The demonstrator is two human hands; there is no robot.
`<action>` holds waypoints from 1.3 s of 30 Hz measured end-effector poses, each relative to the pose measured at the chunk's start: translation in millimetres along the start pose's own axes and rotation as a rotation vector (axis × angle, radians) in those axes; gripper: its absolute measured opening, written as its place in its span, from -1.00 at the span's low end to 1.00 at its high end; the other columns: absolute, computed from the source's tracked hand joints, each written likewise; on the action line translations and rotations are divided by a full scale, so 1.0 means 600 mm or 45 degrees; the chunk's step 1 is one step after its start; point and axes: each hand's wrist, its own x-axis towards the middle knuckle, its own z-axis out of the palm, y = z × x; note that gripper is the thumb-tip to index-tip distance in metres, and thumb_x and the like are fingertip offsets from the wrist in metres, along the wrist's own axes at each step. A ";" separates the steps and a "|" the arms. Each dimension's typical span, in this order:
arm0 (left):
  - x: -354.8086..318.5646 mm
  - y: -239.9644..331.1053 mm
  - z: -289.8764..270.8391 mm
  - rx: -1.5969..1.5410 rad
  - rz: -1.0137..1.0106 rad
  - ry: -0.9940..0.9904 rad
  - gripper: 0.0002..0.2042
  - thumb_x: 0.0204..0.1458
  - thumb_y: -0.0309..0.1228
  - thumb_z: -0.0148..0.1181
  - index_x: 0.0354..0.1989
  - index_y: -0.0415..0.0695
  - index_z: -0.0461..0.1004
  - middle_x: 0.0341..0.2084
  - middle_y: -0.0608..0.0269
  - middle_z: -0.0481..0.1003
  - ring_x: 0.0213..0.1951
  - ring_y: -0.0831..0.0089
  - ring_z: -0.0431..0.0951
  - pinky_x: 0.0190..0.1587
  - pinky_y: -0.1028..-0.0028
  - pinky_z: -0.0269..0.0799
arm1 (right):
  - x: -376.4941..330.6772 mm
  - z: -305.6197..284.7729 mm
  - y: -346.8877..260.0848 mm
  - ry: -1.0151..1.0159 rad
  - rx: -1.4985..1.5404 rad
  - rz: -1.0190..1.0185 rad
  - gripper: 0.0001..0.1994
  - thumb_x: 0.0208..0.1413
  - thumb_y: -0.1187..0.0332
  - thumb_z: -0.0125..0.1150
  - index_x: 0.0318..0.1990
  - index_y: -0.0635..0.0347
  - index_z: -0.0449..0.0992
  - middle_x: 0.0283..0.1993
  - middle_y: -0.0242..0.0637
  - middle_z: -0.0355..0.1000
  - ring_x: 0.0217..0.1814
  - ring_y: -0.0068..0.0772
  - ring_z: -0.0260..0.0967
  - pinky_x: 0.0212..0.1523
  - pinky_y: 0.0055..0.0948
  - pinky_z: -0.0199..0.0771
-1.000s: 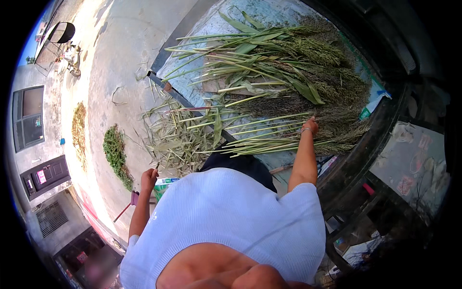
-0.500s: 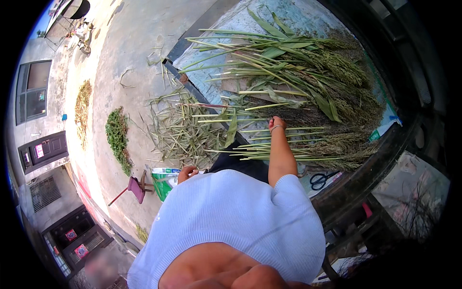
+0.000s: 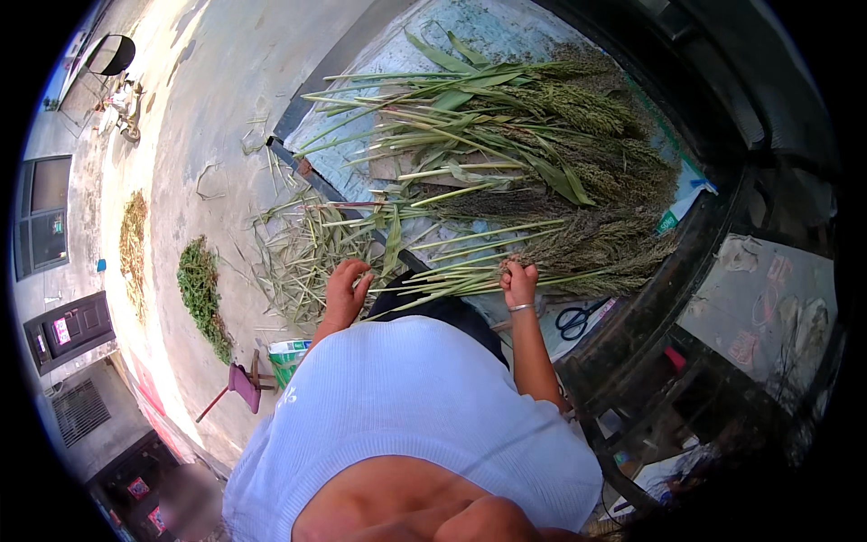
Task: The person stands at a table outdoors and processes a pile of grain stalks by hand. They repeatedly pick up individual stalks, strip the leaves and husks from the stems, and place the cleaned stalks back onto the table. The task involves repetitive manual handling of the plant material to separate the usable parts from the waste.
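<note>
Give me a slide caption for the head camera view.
Both hands, left hand and right hand, grip green grain stalks piled on a platform, scissors nearby.

Bright daylight fills the scene, strongest on the pale concrete ground (image 3: 181, 117) at the upper left, where the glare washes out its surface. The right side lies in deep shade, and detail there is murky. The stalks (image 3: 506, 172) in the middle are evenly lit and fairly sharp. The round fisheye view bends straight edges toward its rim, and black corners frame it. A patch at the lower left is blurred.
</note>
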 end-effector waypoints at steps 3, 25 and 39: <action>-0.012 -0.016 0.025 -0.065 -0.056 -0.091 -0.87 -0.16 -0.49 0.16 -0.41 -0.21 0.40 -0.41 0.11 0.39 -0.41 0.25 0.44 -0.46 0.46 0.40 | 0.020 -0.039 -0.045 0.103 -0.041 -0.124 -0.89 -0.09 0.57 -0.01 -0.41 0.15 0.24 -0.58 -0.34 0.26 -0.77 -0.66 0.06 -0.84 -0.63 -0.06; -0.186 -0.194 0.011 -0.206 -0.657 -0.109 -0.78 -0.17 -0.42 0.22 -0.35 -0.24 0.43 -0.49 0.14 0.42 -0.49 0.40 0.47 -0.47 0.46 0.37 | 0.334 0.181 0.113 0.816 -0.305 0.715 -0.58 -0.26 0.13 0.32 -0.28 0.11 0.31 -0.50 -0.22 0.28 -0.60 -0.40 0.20 -0.62 -0.40 0.22; 0.053 0.050 -0.024 0.298 0.298 0.230 -0.72 -0.21 -0.47 0.18 -0.26 -0.15 0.34 -0.27 0.16 0.36 -0.22 0.17 0.37 -0.21 0.31 0.30 | 0.096 -0.007 0.033 -0.227 0.521 0.330 -0.81 -0.17 0.43 -0.04 -0.32 0.25 0.32 -0.25 -0.19 0.31 -0.16 -0.16 0.25 -0.11 -0.11 0.28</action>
